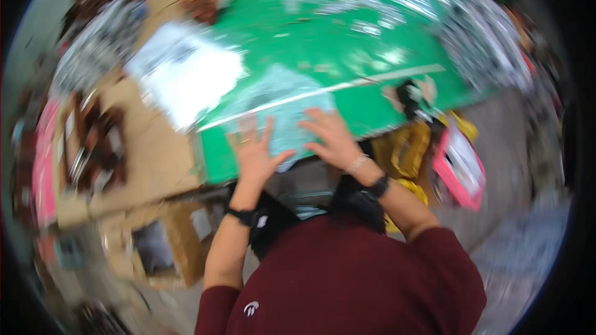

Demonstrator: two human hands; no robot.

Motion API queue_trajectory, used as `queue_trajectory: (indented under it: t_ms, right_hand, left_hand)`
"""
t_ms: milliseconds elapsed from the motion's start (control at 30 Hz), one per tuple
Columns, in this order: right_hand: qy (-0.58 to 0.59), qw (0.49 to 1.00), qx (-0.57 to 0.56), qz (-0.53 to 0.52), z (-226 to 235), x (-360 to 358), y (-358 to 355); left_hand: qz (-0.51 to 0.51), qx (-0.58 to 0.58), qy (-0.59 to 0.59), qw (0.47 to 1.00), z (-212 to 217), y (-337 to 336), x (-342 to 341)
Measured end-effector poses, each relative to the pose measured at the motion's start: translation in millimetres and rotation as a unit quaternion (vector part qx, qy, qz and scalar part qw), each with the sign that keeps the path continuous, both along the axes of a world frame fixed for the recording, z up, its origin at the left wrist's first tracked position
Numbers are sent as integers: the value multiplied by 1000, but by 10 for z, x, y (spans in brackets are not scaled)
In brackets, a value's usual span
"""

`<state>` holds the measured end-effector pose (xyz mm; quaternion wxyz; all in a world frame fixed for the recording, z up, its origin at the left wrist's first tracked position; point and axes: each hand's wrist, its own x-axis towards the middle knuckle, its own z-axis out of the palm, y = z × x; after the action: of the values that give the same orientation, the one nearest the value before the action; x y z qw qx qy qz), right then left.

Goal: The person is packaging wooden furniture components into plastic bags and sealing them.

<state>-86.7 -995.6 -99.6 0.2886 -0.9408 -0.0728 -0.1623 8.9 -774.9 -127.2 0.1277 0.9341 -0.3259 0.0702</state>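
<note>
A light blue, thin sheet-like piece point(282, 102), perhaps cloth or a plastic bag, lies flat at the near edge of the green tabletop point(261, 43). My left hand point(254, 152) rests on its left side with the fingers spread. On its right side lies my right hand point(333, 139), also with fingers apart. A long pale strip point(385, 76) runs slantwise over the table and past the blue piece; blur hides whether it lies over or under it. Neither hand grips anything.
Left of my hands lies a stack of shiny clear plastic bags point(186, 74). Brown wrapped items point(96, 142) sit on cardboard point(155, 155). Clear-wrapped bundles point(487, 40) stand at the far right. A black item point(408, 99) is near the right edge, above a pink-edged pouch point(458, 167).
</note>
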Motion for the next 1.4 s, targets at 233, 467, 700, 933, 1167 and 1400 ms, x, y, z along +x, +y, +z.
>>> queue_trajectory:
  t_ms: [233, 467, 700, 933, 1167, 1400]
  right_hand:
    - [8, 996, -33, 87, 141, 196, 94]
    - [47, 991, -68, 103, 32, 331, -13]
    - [3, 994, -41, 97, 44, 382, 36]
    - [14, 997, -24, 76, 84, 356, -9]
    - [28, 997, -12, 78, -18, 431, -3]
    - [33, 997, -9, 74, -18, 478, 5]
  left_hand:
    - [13, 8, 97, 995, 226, -93, -8]
    - [120, -373, -36, 919, 2024, 1012, 806]
    - [455, -153, -100, 871, 2296, 3233, 1881]
    - [517, -91, 6, 851, 2173, 3333, 2266]
    - [528, -4, 36, 848, 2266, 3495, 2331]
    - [487, -31, 32, 872, 2289, 3583, 2154]
